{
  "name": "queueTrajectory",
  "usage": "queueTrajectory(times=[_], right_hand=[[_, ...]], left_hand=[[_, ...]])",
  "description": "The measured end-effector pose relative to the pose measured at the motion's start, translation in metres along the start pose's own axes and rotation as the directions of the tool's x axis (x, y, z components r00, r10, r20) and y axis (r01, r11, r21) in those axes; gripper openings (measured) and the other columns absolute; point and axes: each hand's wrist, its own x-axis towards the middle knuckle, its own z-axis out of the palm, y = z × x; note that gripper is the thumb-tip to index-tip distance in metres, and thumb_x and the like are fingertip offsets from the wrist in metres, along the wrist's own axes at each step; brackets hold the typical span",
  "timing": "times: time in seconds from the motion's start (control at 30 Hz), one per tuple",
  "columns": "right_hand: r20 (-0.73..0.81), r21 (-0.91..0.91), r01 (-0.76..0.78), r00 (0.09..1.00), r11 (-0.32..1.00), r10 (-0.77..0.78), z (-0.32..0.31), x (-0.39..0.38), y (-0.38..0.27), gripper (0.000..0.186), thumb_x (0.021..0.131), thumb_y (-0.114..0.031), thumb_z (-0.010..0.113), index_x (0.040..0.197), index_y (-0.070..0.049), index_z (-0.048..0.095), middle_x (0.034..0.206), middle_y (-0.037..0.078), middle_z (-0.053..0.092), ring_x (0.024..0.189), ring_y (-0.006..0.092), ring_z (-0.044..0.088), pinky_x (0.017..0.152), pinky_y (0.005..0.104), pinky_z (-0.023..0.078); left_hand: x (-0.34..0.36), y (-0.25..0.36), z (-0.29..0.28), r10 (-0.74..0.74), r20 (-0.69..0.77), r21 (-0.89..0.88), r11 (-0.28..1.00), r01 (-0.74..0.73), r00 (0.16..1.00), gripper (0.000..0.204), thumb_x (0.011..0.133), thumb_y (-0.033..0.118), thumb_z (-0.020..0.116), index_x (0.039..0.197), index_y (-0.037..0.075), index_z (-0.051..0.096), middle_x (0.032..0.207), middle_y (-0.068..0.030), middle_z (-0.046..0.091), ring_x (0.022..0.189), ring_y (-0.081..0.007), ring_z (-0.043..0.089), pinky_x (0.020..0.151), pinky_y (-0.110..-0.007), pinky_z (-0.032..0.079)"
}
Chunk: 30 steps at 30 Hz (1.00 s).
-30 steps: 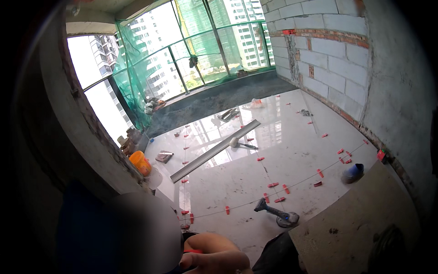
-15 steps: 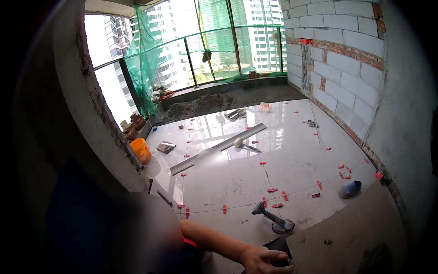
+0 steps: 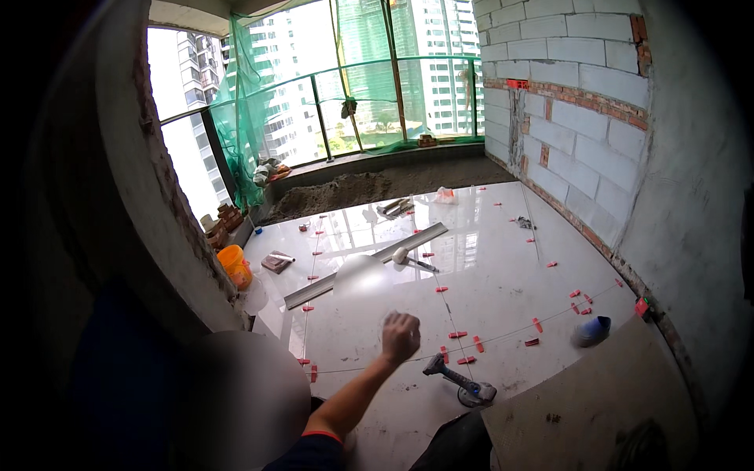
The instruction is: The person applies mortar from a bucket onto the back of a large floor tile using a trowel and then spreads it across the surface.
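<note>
My left hand (image 3: 401, 337) is raised above the glossy white floor tiles (image 3: 369, 396), its arm coming up from the lower edge. The fingers are curled in; whatever they hold, if anything, is too small to make out. Nearest to it, on the right, lies a grey and black handled tool with a round base (image 3: 463, 385). Red tile-levelling wedges (image 3: 458, 335) sit along the tile joints. Beyond the hand, a rubber mallet with a white head (image 3: 402, 256) lies beside a long metal straightedge (image 3: 314, 290). My right hand is out of view.
A large brownish slab (image 3: 589, 400) fills the lower right, with a blue container (image 3: 591, 331) behind it. An orange bucket (image 3: 234, 265) stands by the left wall. Mortar (image 3: 330, 195) is heaped by the far railing. A blurred round shape (image 3: 251, 400) covers the lower left.
My left hand has lifted from the lower edge beside the slab and moved up and left over the tiles. Its spread fingers have curled. The view has shifted slightly.
</note>
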Motion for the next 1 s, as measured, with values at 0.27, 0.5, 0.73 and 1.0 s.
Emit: queueTrajectory(times=[0.27, 0.5, 0.73, 1.0], right_hand=[[0.106, -0.024, 0.207, 0.973, 0.978, -0.203, 0.004, 0.017, 0.011, 0.040, 0.088, -0.046, 0.049, 0.096, -0.007, 0.051, 0.066, 0.006, 0.052, 0.046, 0.0163, 0.042, 0.041, 0.0302, 0.034], [-0.175, -0.077, 0.414, 0.890, 0.907, -0.421, 0.044, 0.110, 0.098, 0.038, 0.084, -0.040, 0.059, 0.092, -0.003, 0.053, 0.066, 0.003, 0.051, 0.058, 0.0145, 0.049, 0.053, 0.0319, 0.042], [-0.137, 0.436, 0.335, 0.942, 0.835, -0.306, -0.036, 0.064, 0.031, 0.030, 0.087, -0.035, 0.056, 0.085, -0.006, 0.050, 0.064, 0.002, 0.052, 0.051, 0.0106, 0.051, 0.046, 0.0284, 0.041], [0.156, 0.643, 0.032, 0.973, 0.765, -0.172, -0.116, 0.171, -0.053, 0.047, 0.093, -0.048, 0.038, 0.083, -0.004, 0.051, 0.063, 0.003, 0.049, 0.048, 0.0120, 0.048, 0.045, 0.0277, 0.042]], left_hand=[[-0.068, 0.145, 0.053, -0.116, 0.532, -0.388, 0.847, 0.363, 0.839, 0.016, 0.074, 0.021, 0.067, 0.076, 0.006, 0.061, 0.067, -0.0111, 0.060, 0.063, -0.0272, 0.061, 0.057, -0.037, 0.047], [-0.060, 0.190, 0.112, -0.032, 0.603, -0.384, 0.864, 0.326, 0.797, 0.046, 0.076, 0.022, 0.067, 0.114, 0.001, 0.052, 0.099, -0.0171, 0.059, 0.093, -0.0330, 0.055, 0.080, -0.041, 0.044], [-0.077, 0.237, 0.131, 0.024, 0.877, -0.212, 0.915, 0.343, 0.479, 0.053, 0.088, 0.046, 0.046, 0.110, -0.002, 0.049, 0.100, -0.0264, 0.059, 0.095, -0.0410, 0.056, 0.080, -0.047, 0.043], [-0.088, 0.224, 0.148, 0.033, 0.865, -0.234, 0.910, 0.343, 0.501, 0.047, 0.091, 0.043, 0.039, 0.093, -0.002, 0.055, 0.091, -0.0293, 0.059, 0.090, -0.0452, 0.055, 0.077, -0.050, 0.042]])
